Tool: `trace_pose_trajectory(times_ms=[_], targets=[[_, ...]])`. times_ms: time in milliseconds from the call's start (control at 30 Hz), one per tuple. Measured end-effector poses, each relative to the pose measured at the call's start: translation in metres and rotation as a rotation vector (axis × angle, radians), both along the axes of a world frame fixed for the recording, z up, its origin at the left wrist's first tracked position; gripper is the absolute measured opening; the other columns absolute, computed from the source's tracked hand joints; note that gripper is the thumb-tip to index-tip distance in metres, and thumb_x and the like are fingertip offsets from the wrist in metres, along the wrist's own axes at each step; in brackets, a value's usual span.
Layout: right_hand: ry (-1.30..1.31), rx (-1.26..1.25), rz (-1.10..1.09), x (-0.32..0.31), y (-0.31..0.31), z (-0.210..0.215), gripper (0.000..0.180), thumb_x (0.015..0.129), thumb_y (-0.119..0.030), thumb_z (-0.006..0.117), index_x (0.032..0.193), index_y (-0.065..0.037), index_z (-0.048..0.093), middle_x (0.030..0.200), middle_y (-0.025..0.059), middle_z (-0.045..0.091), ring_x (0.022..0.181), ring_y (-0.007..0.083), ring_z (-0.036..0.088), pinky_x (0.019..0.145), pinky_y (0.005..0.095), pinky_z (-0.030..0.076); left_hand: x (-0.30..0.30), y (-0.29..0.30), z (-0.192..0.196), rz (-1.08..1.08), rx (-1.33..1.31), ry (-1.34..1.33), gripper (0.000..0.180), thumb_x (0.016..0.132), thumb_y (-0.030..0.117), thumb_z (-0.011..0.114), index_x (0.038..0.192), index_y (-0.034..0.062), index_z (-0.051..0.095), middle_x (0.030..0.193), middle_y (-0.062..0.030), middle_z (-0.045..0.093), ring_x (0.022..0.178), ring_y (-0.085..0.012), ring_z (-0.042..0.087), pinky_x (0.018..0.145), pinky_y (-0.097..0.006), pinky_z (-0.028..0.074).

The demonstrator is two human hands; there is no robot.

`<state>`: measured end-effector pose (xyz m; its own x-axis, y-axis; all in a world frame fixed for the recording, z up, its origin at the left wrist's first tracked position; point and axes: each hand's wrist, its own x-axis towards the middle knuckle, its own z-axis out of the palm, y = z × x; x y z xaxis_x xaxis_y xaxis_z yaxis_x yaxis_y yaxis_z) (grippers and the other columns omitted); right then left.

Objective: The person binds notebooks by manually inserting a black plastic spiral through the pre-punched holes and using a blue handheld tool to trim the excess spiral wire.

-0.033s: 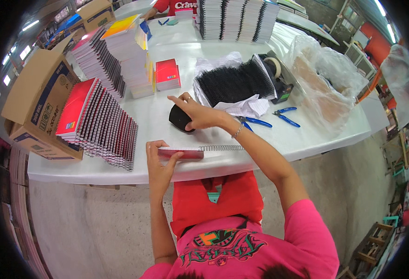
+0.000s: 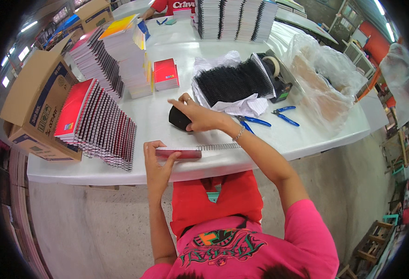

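Observation:
My left hand [image 2: 158, 162] grips a small red-covered notebook [image 2: 186, 154] at the table's front edge, thumb on the near face and fingers around its left end. A thin wire spiral coil [image 2: 216, 147] extends right from the notebook's upper edge, its far end by my right forearm. Above the notebook, my right hand [image 2: 200, 115] is closed over a black rounded object [image 2: 178, 119], thumb against its side and a finger stretched across its top. The hand partly covers this object, so its exact kind is unclear.
Spiral-bound red notebooks [image 2: 104, 125] are stacked at left beside a cardboard box [image 2: 39, 107]. Further back are a small red stack [image 2: 166, 74] and tall paper stacks [image 2: 137, 60]. Black coils [image 2: 234, 83] lie on paper, near blue cutters [image 2: 286, 116], a tape dispenser [image 2: 279, 86] and plastic [image 2: 325, 79].
Very little differs. My left hand and the notebook sit a touch further left, and the wire coil has shifted slightly left with them. My right hand keeps its hold on the black object.

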<state>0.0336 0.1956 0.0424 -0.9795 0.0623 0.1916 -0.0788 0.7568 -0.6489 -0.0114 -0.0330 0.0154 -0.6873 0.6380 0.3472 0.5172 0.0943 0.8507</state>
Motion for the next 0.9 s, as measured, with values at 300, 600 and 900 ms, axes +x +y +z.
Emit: trace_pose_trajectory(times_ms=[300,600,900], targets=[[0.054,0.236,0.029,0.072,0.002,-0.02,0.039,0.075,-0.009,0.075,0.107,-0.007,0.052,0.116,0.0157,0.046,0.113,0.0392,0.048,0.102,0.0445,0.038,-0.006,-0.012,-0.011,-0.016,0.098,-0.121,0.041,0.077,0.013,0.078,0.101,0.0034,0.046,0.099,-0.007,0.041,0.094,-0.0202,0.044,0.089,-0.029,0.036],[0.289,0.135,-0.219,0.072,-0.023,-0.039,0.04,0.077,-0.027,0.081,0.095,-0.005,0.052,0.144,0.0255,0.031,0.135,0.0431,0.031,0.109,0.0453,0.032,-0.005,-0.014,-0.01,-0.055,0.083,-0.017,0.048,0.073,0.016,0.082,0.103,0.0046,0.046,0.099,-0.0072,0.042,0.095,-0.0216,0.045,0.088,-0.03,0.037],[-0.133,-1.15,0.404,0.115,-0.008,-0.003,0.024,0.083,-0.026,0.071,0.081,-0.005,0.058,0.134,0.0133,0.059,0.117,0.0192,0.055,0.098,0.0296,0.04,-0.005,-0.009,-0.021,-0.096,0.155,-0.043,0.065,0.061,0.026,0.091,0.105,0.0047,0.047,0.101,-0.0058,0.042,0.096,-0.0206,0.045,0.087,-0.032,0.039]])
